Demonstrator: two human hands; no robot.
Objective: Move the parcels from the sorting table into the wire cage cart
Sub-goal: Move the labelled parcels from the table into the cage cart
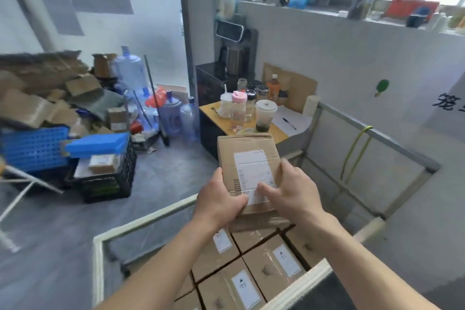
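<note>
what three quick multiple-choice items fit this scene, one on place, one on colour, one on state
1. Where is the held parcel? A on the floor; B above the cart; C on the windowsill.
2. What colour is the perforated crate at left? A red; B blue; C white.
3. How is the parcel gripped? A one hand; B both hands; C not at all.
B, it hangs over the cart's packed boxes; B, its wall is blue; C, left hand and right hand both grip its near end.

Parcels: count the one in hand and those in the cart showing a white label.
Held parcel, in left hand and right hand: 1
Labelled parcels in the cart: 3
Total: 4. Unlabelled or hidden ones not counted.
</note>
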